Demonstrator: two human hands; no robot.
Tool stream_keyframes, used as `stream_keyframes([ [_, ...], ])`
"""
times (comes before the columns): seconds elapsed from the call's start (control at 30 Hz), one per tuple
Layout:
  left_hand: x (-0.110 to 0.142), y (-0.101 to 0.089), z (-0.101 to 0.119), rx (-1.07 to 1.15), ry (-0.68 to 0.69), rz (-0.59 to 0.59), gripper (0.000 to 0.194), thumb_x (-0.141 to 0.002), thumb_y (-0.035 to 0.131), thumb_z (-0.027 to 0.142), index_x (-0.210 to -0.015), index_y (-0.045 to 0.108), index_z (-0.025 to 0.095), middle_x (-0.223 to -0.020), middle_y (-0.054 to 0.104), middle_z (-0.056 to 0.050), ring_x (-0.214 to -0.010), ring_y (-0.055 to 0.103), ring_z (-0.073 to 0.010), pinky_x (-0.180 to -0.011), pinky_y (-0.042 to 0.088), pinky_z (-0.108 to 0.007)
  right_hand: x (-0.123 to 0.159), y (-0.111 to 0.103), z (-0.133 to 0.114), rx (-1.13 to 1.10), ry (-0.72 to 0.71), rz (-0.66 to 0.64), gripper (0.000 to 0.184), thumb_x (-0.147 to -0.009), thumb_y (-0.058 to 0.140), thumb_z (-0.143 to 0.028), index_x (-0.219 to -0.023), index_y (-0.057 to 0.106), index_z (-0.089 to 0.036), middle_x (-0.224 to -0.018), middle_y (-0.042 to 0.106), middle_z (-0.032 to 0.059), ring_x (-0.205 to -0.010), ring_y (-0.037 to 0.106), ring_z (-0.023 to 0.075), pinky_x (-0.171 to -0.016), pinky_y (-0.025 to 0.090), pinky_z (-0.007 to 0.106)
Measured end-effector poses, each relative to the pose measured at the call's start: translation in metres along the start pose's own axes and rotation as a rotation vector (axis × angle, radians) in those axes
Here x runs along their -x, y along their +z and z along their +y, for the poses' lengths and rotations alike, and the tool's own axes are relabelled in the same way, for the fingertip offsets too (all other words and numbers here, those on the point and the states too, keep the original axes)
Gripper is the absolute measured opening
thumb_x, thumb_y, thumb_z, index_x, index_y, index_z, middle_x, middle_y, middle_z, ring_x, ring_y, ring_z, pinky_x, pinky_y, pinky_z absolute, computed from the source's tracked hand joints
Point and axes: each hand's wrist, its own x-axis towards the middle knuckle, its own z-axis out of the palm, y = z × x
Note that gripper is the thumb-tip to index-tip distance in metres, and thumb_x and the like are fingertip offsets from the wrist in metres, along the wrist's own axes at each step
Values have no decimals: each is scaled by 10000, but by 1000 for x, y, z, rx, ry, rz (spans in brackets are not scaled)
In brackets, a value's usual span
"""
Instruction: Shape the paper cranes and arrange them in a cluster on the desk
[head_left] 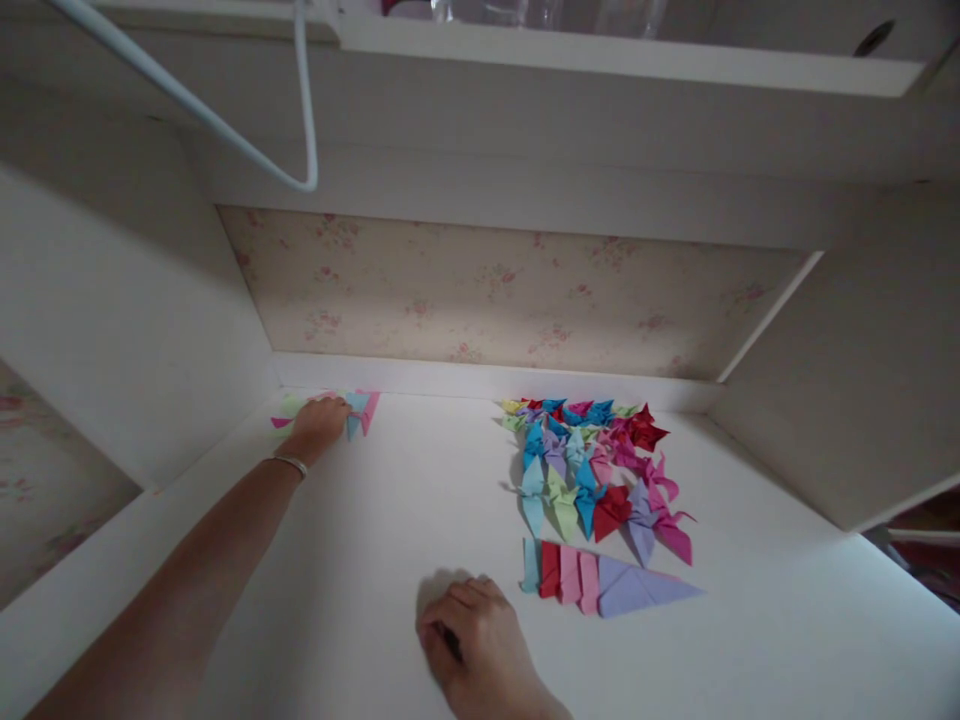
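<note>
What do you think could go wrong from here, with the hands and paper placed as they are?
The left hand is over small folded papers in the far corner, so it might crease or scatter them.
The right hand rests near the row of folded strips; a sideways slide could knock them.
The paper cranes sit tightly bunched, so a nudge might bend wings.

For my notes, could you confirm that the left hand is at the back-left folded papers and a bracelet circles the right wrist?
The bracelet is on the left wrist, not the right, as the head view shows; the left hand is indeed at the back-left folded papers.
</note>
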Motion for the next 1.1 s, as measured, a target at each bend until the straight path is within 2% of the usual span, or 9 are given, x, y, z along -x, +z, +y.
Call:
stream_keyframes([
  [0.17,10,-16,5,-52,102,98,300,-825,431,87,-967,680,174,-995,662,-106,-988,597,-221,-823,441,-303,-1,-2,-1,-1,-7,-5,138,-794,584,-151,-762,641,-273,-763,672,-50,-756,573,140,-750,344,279],
  [0.3,23,-29,17,-102,179,157,290,-828,436,76,-971,677,148,-967,650,-129,-963,592,-232,-816,443,-322,0,-6,-5,-5,5,-6,133,-801,586,-153,-759,642,-266,-775,680,-49,-762,576,138,-752,342,277],
  [0.4,40,-40,34,-125,237,199,271,-848,440,105,-980,674,147,-952,637,-131,-936,585,-233,-801,441,-332,1,-8,-7,-6,2,-12,127,-805,586,-156,-770,647,-262,-791,684,-42,-781,579,141,-759,344,275],
  [0.53,78,-56,68,-185,328,259,248,-856,450,108,-969,668,141,-887,627,-112,-857,581,-227,-738,438,-334,3,-9,-10,10,-13,-16,131,-813,581,-153,-784,653,-259,-797,684,-37,-796,579,142,-767,346,270],
  [0.63,115,-61,98,-185,373,249,232,-846,487,105,-1003,652,147,-876,625,-93,-824,575,-224,-712,436,-336,3,-11,-11,29,-19,-24,135,-818,576,-153,-783,656,-256,-798,682,-34,-801,579,143,-773,350,268],
  [0.77,161,-53,136,-118,344,194,247,-823,532,92,-1042,635,143,-912,638,-95,-853,578,-227,-713,442,-330,4,-11,-12,47,-28,-19,140,-826,564,-154,-796,662,-249,-812,681,-24,-811,580,146,-778,360,266],
  [0.87,184,-44,154,31,305,126,214,-857,510,128,-1018,645,170,-932,657,-83,-862,599,-203,-717,446,-300,6,-10,-11,53,-43,-7,147,-839,548,-159,-812,665,-244,-819,679,-16,-817,579,149,-784,365,271],
  [0.97,190,-44,154,263,274,81,232,-916,444,225,-1004,658,215,-944,681,-50,-855,621,-166,-752,448,-270,8,-10,-11,58,-56,1,144,-844,545,-167,-812,668,-235,-813,673,-5,-812,576,154,-784,369,276],
  [1.1,174,-48,118,510,180,63,296,-923,401,293,-953,687,221,-972,695,-43,-919,619,-162,-827,438,-258,10,-11,-12,59,-65,-1,148,-843,538,-163,-807,668,-225,-799,665,1,-809,576,155,-774,372,276],
])
